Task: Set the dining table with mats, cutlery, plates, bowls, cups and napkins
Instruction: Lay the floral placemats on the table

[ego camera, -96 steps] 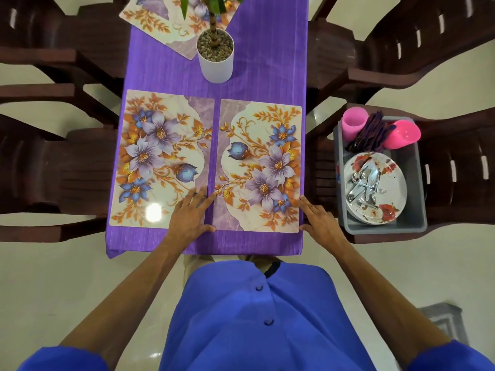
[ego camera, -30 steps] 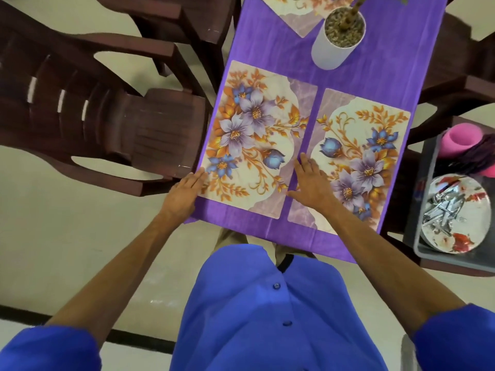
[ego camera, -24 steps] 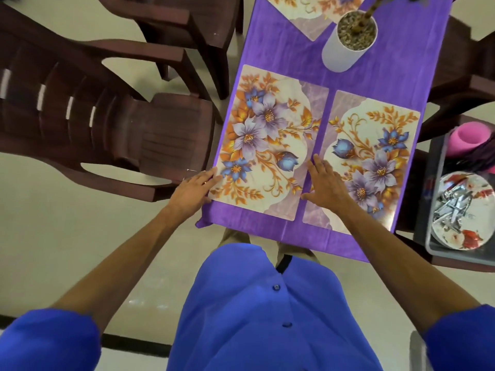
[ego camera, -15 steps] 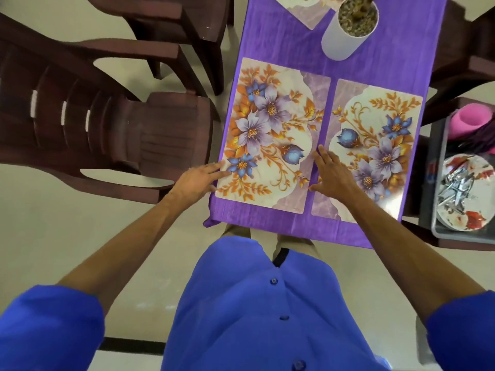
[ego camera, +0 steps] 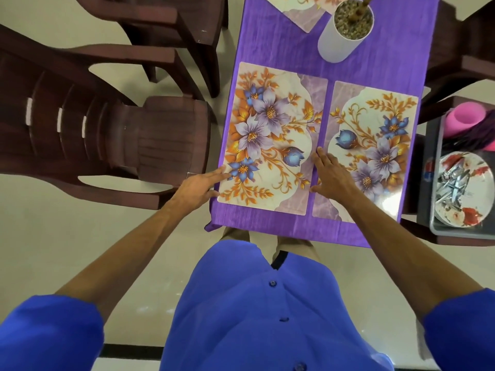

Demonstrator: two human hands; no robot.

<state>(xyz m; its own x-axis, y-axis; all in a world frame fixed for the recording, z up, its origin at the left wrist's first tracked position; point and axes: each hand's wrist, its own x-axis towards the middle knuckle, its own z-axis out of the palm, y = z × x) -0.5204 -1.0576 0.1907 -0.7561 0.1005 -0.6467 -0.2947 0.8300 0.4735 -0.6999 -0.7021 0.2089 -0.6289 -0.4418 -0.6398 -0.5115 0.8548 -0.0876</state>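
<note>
Pale tiled floor lies open on the near left, with bare room between the person and the table's near edge. On the left a dark brown chair has its seat drawn close to the table's left edge, and a second chair stands behind it, near the far left corner. Purple cloth covers the narrow table and hangs a little over the near edge.

Flat on the cloth lies the left mat, floral, its left edge almost flush with the table's left edge. The left hand has its fingers straight and spread, the fingertips pressing that mat's near left corner. A thin strip of cloth parts it from the right mat. The right hand lies flat with fingers straight and close together, on the right mat's left edge, reaching over the gap.

Beyond both mats stands a white pot filled with gravel, beside the corner of a third mat. Right of the table a grey tub rests on another chair, holding a flowered plate with cutlery piled on it and a pink cup behind it
</note>
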